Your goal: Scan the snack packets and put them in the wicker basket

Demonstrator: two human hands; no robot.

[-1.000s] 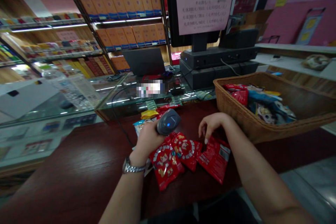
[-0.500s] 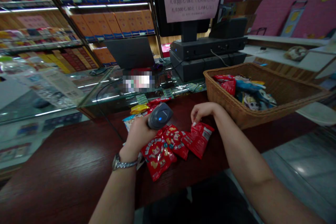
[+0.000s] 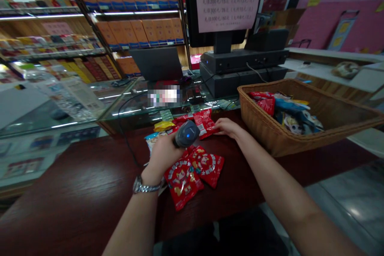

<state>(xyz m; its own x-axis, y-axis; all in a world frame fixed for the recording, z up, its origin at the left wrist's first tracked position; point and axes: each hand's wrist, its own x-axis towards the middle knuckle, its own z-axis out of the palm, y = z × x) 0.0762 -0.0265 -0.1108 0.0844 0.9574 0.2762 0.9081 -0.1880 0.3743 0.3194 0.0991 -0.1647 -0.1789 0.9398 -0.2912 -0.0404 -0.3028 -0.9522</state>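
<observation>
My left hand (image 3: 163, 153) is wrapped round a dark barcode scanner (image 3: 186, 134) with a lit blue light on top. Its fingers on the far side are hidden. Beyond the scanner, my right hand (image 3: 227, 128) pinches the right edge of a red snack bag (image 3: 204, 123), whose white barcode label shows. Two more red bags lie nearer me: a cartoon-printed bag (image 3: 183, 182) and another red bag (image 3: 207, 165) overlapping beside it. Behind my left hand are a yellow packet (image 3: 164, 126) and a light blue packet (image 3: 151, 139), both partly covered.
A wicker basket (image 3: 279, 146) holding several snack bags stands on the right of the dark wooden counter (image 3: 99, 184). Behind it rises a till with a screen (image 3: 222, 42). A laptop (image 3: 157, 64) sits on the glass case. The scanner's cable (image 3: 127, 144) trails at the left.
My right hand has carried a red bag away from me and leftward, to beyond the scanner. The bag that lay partly under it now shows fully. My left hand still holds the scanner.
</observation>
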